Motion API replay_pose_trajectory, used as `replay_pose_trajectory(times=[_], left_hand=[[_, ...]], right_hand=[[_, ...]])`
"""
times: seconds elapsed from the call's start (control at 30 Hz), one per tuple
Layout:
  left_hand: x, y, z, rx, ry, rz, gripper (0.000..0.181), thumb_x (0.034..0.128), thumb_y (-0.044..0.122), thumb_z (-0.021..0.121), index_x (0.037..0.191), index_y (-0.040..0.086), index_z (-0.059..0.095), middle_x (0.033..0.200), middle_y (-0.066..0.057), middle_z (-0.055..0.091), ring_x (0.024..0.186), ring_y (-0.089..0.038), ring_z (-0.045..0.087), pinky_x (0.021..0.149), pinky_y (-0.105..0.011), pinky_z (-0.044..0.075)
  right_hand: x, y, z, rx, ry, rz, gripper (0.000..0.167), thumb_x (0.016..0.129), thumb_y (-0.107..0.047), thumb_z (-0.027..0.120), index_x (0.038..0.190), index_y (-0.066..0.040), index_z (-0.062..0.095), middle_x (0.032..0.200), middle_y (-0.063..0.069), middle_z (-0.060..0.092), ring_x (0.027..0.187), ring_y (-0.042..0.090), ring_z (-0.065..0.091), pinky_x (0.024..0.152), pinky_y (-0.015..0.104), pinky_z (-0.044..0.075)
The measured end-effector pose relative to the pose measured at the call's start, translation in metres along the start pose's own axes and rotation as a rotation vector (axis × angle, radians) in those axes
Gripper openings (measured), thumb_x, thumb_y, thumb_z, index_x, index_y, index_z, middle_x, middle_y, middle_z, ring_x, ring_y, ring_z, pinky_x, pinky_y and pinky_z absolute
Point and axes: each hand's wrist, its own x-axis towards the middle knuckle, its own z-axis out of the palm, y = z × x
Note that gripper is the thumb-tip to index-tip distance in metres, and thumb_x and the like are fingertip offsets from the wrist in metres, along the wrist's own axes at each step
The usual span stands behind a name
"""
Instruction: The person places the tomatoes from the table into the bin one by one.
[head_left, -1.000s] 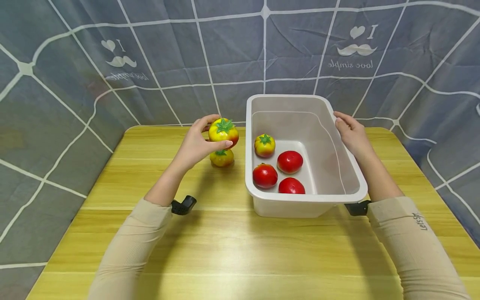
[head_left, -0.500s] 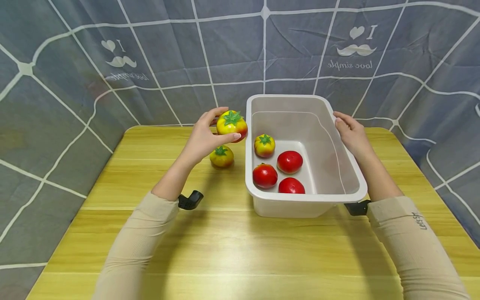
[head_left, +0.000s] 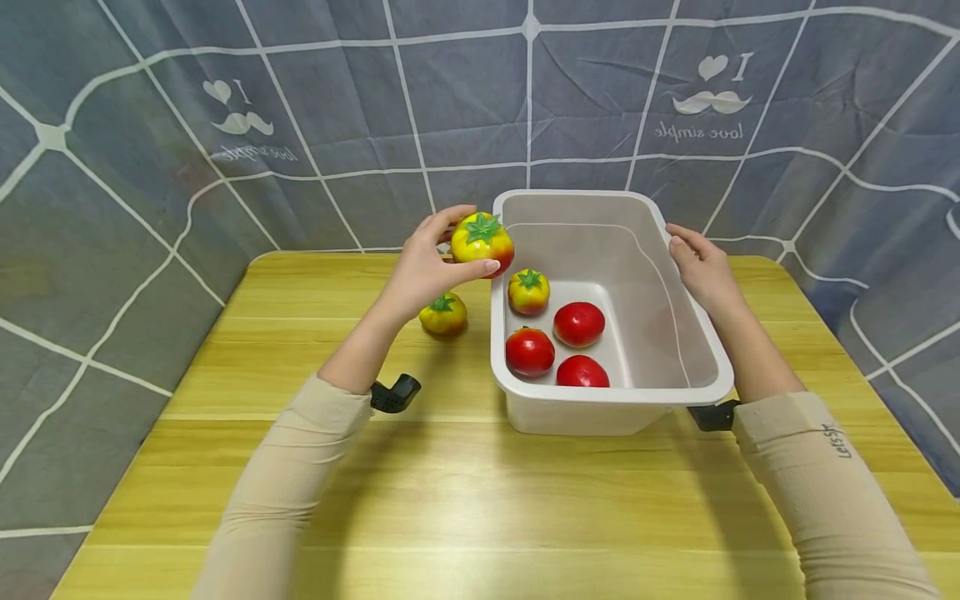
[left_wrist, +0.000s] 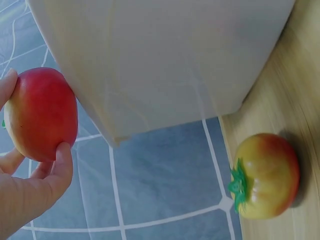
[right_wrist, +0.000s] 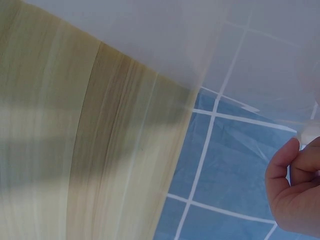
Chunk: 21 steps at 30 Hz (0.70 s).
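My left hand (head_left: 422,271) holds a yellow-and-red tomato (head_left: 480,243) with a green leafy top, thumb on the near side and fingers behind. The tomato is at the left rim of a light grey plastic bin (head_left: 615,397). In the left wrist view the red underside of that tomato (left_wrist: 46,115) shows against the bin's outer wall (left_wrist: 150,60). At the bin's right rim, my right hand (head_left: 705,271) grips the edge with curled fingers (right_wrist: 282,160). Inside lie a smaller-looking yellow tomato (head_left: 528,292) and several red ones, such as this red tomato (head_left: 580,324).
Another yellow tomato (head_left: 444,317) sits on the wooden table (head_left: 420,500), left of the bin and below my left forearm's reach. A grey-blue curtain (head_left: 465,100) with white lines hangs behind and at both sides.
My left hand has moved right and upward with the tomato, from above the one on the table to the bin's left rim. My right hand and the bin stay where they were.
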Motion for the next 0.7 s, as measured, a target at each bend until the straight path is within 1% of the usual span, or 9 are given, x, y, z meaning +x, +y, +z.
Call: replay_pose_trajectory(times=[0.13,0.23,0.43,0.6,0.7], left_hand=[[0.003,0.001,0.004,-0.013,-0.014,0.025,0.068,0.0773,0.03,0.076,0.136,0.016,0.045,0.131,-0.003,0.045,0.115,-0.022,0.045,0.085,-0.03,0.049],[0.006,0.001,0.007,-0.015,-0.019,0.036,0.068,0.0777,0.032,0.075,0.136,0.016,0.045,0.13,-0.002,0.046,0.115,-0.021,0.045,0.086,-0.028,0.048],[0.011,0.0,0.014,-0.047,-0.02,0.022,0.065,0.0788,0.034,0.074,0.135,0.019,0.046,0.129,-0.001,0.048,0.114,-0.02,0.046,0.086,-0.028,0.048],[0.017,0.0,0.019,-0.047,-0.023,0.027,0.066,0.0785,0.033,0.074,0.135,0.017,0.046,0.13,-0.003,0.047,0.113,-0.02,0.047,0.089,-0.027,0.046],[0.019,-0.001,0.023,-0.052,-0.034,0.043,0.066,0.0785,0.033,0.075,0.135,0.016,0.045,0.13,-0.003,0.047,0.114,-0.02,0.047,0.09,-0.026,0.045]], right_hand=[[0.0,0.0,0.0,0.005,0.005,-0.001,0.052,0.099,-0.037,0.032,0.143,-0.01,0.037,0.128,0.02,0.044,0.095,0.01,0.048,0.077,0.023,0.041],[0.0,0.001,0.0,0.012,0.006,-0.002,0.052,0.099,-0.037,0.032,0.143,-0.01,0.037,0.127,0.019,0.045,0.094,0.009,0.048,0.076,0.022,0.042],[0.0,0.001,0.0,0.013,-0.001,0.005,0.051,0.099,-0.038,0.033,0.143,-0.011,0.037,0.13,0.019,0.044,0.093,0.008,0.049,0.075,0.021,0.042],[0.0,0.001,0.0,0.011,0.0,0.014,0.052,0.099,-0.038,0.032,0.143,-0.012,0.036,0.132,0.02,0.044,0.097,0.011,0.049,0.077,0.022,0.042],[0.0,0.001,0.0,0.004,0.001,0.013,0.052,0.099,-0.038,0.032,0.144,-0.011,0.036,0.134,0.021,0.043,0.101,0.016,0.049,0.081,0.027,0.043]])
